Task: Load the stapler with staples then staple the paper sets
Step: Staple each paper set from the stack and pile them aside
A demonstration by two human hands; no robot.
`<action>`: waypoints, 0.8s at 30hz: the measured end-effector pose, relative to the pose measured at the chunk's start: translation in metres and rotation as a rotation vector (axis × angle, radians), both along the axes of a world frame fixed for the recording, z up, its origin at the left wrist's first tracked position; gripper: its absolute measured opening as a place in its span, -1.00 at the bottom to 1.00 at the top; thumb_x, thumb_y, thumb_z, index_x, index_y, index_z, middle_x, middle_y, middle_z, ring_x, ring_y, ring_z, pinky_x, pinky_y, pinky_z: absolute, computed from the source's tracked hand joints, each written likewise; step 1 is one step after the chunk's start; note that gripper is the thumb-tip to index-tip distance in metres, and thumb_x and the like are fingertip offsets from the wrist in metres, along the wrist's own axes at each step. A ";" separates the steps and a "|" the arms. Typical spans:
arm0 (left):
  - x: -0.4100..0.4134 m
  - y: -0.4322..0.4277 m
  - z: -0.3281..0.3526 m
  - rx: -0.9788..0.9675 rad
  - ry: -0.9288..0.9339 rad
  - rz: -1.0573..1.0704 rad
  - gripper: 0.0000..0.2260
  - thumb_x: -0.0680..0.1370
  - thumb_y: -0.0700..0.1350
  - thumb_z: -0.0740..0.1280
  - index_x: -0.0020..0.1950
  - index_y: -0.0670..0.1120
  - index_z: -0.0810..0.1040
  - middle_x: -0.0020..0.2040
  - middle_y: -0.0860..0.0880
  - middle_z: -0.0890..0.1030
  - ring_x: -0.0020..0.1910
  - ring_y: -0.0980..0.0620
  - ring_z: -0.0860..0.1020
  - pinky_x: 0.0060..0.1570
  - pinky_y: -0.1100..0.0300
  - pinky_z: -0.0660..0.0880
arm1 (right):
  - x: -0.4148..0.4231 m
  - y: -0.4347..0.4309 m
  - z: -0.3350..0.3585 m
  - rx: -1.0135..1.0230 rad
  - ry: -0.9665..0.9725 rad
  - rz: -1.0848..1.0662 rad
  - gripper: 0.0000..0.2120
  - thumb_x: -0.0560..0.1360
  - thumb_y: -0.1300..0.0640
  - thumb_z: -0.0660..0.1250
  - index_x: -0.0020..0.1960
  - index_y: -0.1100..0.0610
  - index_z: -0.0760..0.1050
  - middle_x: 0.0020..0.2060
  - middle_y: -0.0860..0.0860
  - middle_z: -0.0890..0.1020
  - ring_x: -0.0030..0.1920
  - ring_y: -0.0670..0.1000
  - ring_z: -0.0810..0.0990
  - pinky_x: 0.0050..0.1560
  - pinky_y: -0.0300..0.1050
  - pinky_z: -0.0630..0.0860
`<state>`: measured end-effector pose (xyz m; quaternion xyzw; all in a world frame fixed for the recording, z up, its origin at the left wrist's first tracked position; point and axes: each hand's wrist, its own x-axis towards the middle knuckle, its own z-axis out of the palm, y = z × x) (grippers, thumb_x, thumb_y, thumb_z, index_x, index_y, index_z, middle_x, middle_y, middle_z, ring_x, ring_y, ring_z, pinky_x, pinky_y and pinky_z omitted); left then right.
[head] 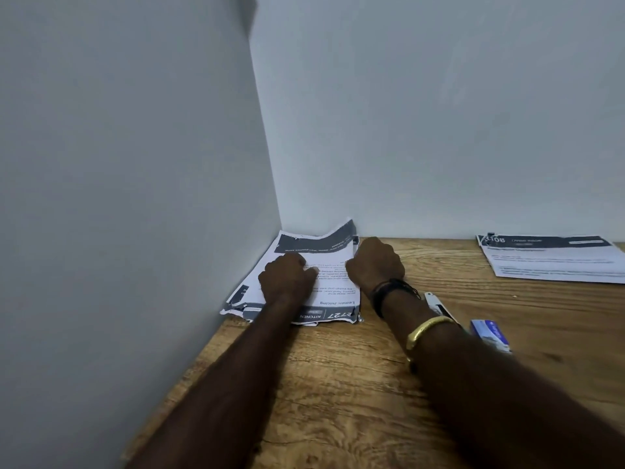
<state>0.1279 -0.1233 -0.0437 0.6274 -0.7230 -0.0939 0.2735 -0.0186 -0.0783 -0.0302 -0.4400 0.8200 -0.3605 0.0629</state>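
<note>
A pale wall (135, 164) fills the left of the frame and meets a second wall at a corner just left of centre; below them runs a wooden table (338, 384) with strong grain. Pushed into that corner, at centre-left of the frame, lies a stack of printed paper sets (333, 265), white sheets with dark header bands, the text upside down to the viewer, with "KITCHEN" and "Lemon Juicing" legible along the near edge. The stack is untidy: its far edge curls up against the back wall, and lower sheets stick out ragged at the lower-left corner. The left hand (287, 275) rests on the left half of the top sheet, knuckles up and fingers curled under in a loose fist, touching the paper; whether it pinches a sheet cannot be told from this angle. Just right of it, the right hand (375, 262) sits at the stack's right edge, also curled with its back to the camera, its thumb side against the paper margin; what its fingers grip, if anything, is hidden. A dark band (389, 292) circles the right wrist and a gold bangle (426, 330) sits further down the forearm. Right of that forearm, partly hidden behind it, a white and metallic piece that looks like the stapler (438, 304) lies on the table, and just beside it a small blue and white staple box (490, 333). At the far right edge, against the back wall, another paper set (554, 258) lies flat, well apart from the hands.
</note>
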 end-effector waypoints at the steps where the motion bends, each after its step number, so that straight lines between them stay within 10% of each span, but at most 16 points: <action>1: 0.000 0.000 0.000 -0.006 0.029 0.001 -0.65 0.53 0.16 0.37 0.25 0.05 0.61 0.28 -0.02 0.63 0.31 -0.10 0.55 0.31 0.05 0.43 | -0.001 -0.001 0.001 -0.018 -0.038 0.001 -0.72 0.49 0.09 0.35 0.17 0.12 0.59 0.17 0.15 0.65 0.17 0.25 0.63 0.02 -0.05 0.52; 9: 0.003 -0.002 0.010 -0.063 0.280 0.071 -0.73 0.58 0.01 0.34 0.24 -0.02 0.60 0.29 -0.10 0.62 0.31 -0.16 0.53 0.33 0.04 0.43 | -0.010 0.005 0.013 -0.310 -0.336 0.001 -0.75 0.47 0.21 0.39 0.07 0.03 0.39 -0.03 0.08 0.62 -0.02 0.20 0.63 0.00 0.02 0.61; 24: -0.022 0.020 0.038 -0.001 0.860 -0.081 -0.79 0.49 -0.27 0.39 0.03 -0.07 0.74 0.07 -0.06 0.73 0.14 -0.07 0.66 0.29 0.07 0.54 | -0.068 0.060 0.025 -0.479 -0.522 0.038 -0.67 0.40 0.26 0.39 0.13 0.05 0.70 0.06 0.03 0.72 0.05 0.07 0.68 0.11 -0.04 0.64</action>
